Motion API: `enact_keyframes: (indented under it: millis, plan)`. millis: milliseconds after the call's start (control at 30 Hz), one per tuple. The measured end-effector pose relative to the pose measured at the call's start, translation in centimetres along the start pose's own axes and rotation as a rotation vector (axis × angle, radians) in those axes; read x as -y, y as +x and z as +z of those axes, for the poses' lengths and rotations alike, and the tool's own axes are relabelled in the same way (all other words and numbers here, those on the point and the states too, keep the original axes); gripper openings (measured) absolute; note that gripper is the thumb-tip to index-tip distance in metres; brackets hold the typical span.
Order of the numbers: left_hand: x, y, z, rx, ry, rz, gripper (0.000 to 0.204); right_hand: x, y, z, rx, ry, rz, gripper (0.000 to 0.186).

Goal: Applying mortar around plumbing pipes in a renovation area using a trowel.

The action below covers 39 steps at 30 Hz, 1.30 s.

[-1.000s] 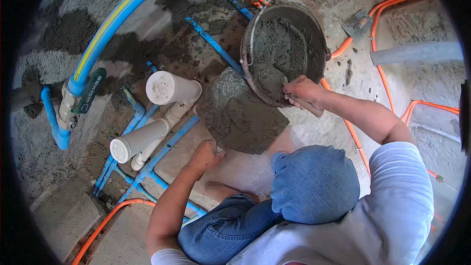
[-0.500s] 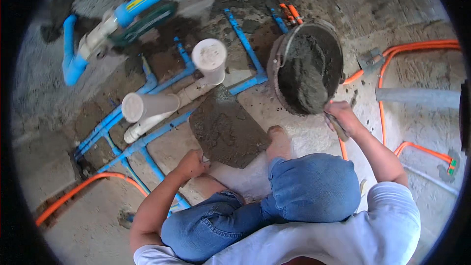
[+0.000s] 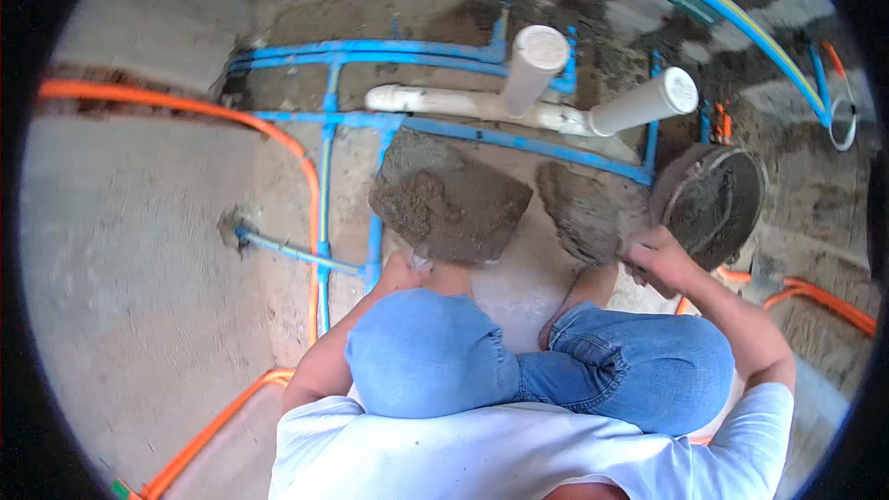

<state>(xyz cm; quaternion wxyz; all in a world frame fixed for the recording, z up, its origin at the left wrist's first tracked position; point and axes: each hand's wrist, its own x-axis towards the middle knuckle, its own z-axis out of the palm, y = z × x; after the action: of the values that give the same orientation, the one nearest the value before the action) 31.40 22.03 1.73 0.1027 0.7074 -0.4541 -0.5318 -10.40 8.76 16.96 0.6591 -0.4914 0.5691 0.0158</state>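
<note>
My left hand (image 3: 407, 270) is closed at the lower left edge of a flat four-sided board (image 3: 449, 199), whose top is covered with wet grey mortar; its underside is hidden. To the right of it, my right hand (image 3: 659, 259) grips a trowel (image 3: 582, 215) by the handle. Mortar coats the trowel's broad blade, which points left and lies a short gap from the board. Just beyond my right hand stands a dark bucket (image 3: 674, 181) with grey mortar inside.
White capped pipe stubs (image 3: 535, 60) rise from a white drain pipe (image 3: 444, 102) beyond the board. Blue pipes (image 3: 546, 143) cross the floor there. Orange conduit (image 3: 278, 134) runs along the left, and more orange conduit (image 3: 838, 310) lies at right. My bent knees frame the near side.
My right hand has brought the mortar-loaded trowel away from the bucket, toward the board. My left hand still holds the board. The whole view has swung left.
</note>
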Motion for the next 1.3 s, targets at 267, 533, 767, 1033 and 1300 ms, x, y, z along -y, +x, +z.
enact_keyframes:
  millis: [267, 533, 767, 1033, 1300]
  plan:
    - [-4.3, 0.8, -3.1, -0.23, -0.613, 0.04, 0.02, 14.6, 8.6, 14.2, -0.076, -0.305, -0.477, 0.03]
    - [-7.2, 4.4, -7.1, -0.434, -0.72, 0.095, 0.015, 18.3, 7.7, 12.9, -0.269, -0.405, -0.889, 0.035]
    - [-14.8, 3.4, -11.1, -0.497, -0.607, 0.273, 0.025, 23.3, 9.3, 9.6, -0.561, -1.292, -1.153, 0.032]
    - [-15.7, 7.1, -8.5, -0.559, -0.445, 0.376, 0.027, 27.0, 8.4, 11.7, -0.27, -0.347, -0.765, 0.031]
    - [-18.9, 3.4, -13.4, -0.484, -0.65, 0.292, 0.019, 30.5, 3.2, 6.2, -0.632, -1.124, -1.103, 0.032]
